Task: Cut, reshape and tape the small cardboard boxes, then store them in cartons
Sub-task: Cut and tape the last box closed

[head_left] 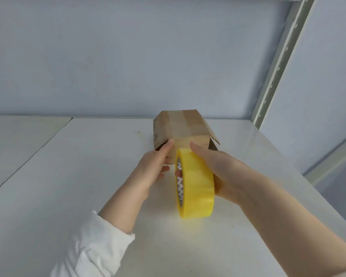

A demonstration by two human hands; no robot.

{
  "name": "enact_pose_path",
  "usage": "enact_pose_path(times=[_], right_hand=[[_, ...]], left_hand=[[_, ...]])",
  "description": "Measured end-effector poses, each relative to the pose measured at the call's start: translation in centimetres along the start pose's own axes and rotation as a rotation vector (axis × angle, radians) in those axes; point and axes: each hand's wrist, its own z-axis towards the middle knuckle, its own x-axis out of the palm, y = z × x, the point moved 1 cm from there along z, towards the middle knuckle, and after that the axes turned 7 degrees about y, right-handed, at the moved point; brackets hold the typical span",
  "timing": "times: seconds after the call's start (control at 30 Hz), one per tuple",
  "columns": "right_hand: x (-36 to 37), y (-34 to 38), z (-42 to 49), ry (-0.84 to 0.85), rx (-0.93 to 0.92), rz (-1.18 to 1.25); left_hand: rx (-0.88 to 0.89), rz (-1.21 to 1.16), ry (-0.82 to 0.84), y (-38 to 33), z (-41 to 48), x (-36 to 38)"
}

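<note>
Nearest, the right hand (pixel 222 170) grips a yellow tape roll (pixel 198 186) on edge, thumb over its rim and a fingertip through the core. Beside it, the left hand (pixel 152 170) holds the near end of 1 taped cardboard box (pixel 184 126) lying on the white desk (pixel 68 176); its inside is hidden.

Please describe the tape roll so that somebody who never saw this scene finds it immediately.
Over the white table, just before the small cardboard box, the right hand holds a tape roll upright. It is the only bright yellow ring there.
</note>
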Motion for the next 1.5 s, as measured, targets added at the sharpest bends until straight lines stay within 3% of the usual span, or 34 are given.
enact_pose_path(times=[0.1,0.23,0.37,0.53,0.63,0.7,0.8,1.07,1.5], right_hand=[[-2.7,-0.6,-0.8,-0.091,-0.029,-0.265],[-10.3,-3.3,-1.1,-0.523,-0.077,-0.884],[-13.0,-6.2,-0.4,-0.455,0.093,-1.073],[-13.9,-6.7,0.6,-0.457,-0.121,-0.845],[-12.7,-5.1,0.4,-0.35,-0.383,-0.488],[-11.1,-2.6,0.4,-0.261,-0.565,-0.432],[-8.2,1.0,1.3,-0.174,-0.725,-0.647],[-5.2,3.2,5.3,-0.062,-0.814,-1.216],[-5.9,3.2,6.3,-0.047,-0.835,-1.234]], left_hand=[[-0.106,-0.107,0.088,-0.5,0.2,0.9],[-0.128,-0.19,0.147,-0.8,-0.4,1.9],[-0.129,-0.255,0.162,-1.1,-1.0,2.3],[-0.116,-0.175,0.058,-2.1,-0.9,3.0],[-0.105,-0.263,0.104,-1.5,-1.2,3.2],[-0.09,-0.245,0.097,-1.2,-1.1,3.1],[-0.066,-0.248,0.054,-1.2,-0.8,3.1],[-0.014,-0.262,0.037,-0.7,0.2,3.0],[-0.041,-0.222,-0.001,-0.1,1.3,2.6]])
